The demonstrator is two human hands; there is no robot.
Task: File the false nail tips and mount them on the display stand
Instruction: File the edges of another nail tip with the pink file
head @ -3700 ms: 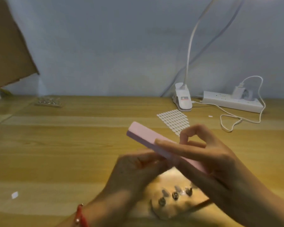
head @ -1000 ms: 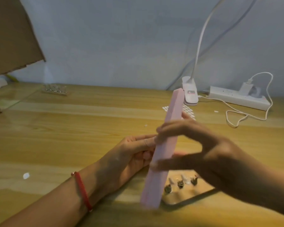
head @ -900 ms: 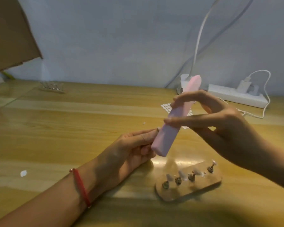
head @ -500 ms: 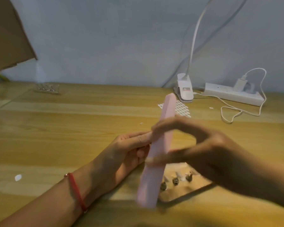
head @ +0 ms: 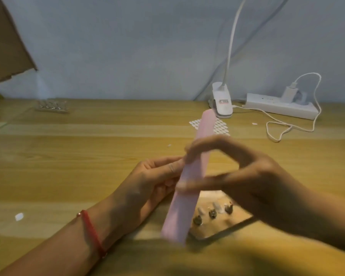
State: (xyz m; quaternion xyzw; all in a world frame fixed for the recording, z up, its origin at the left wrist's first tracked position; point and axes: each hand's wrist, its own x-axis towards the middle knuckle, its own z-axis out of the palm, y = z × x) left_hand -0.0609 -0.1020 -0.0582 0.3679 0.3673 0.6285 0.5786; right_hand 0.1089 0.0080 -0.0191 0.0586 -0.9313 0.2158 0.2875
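Head view: a long pink file block (head: 189, 176) is being gripped mid-length by the right hand (head: 247, 176), thumb below & fingers above, and is being held near upright, its top end tilted toward the sticker sheet (head: 220, 126). The left hand (head: 147, 180) is being held just beside the file's left edge, fingertips drawn together against it; whether a tip is being pinched there can't be told, as that spot is being hidden by the file. The display stand (head: 217, 224) is lying on the table (head: 68, 166) right behind the file's lower end. Pale nail tips (head: 215, 206) are being carried on a couple of its pegs; others look bare. The right hand is blurred, so a filing stroke is prob. being made, i.e. filing step, task partway. Next move, as judged: the file is to be lifted clear of the stand & the filed tip pressed onto a bare peg w/ a fine, steady pinch
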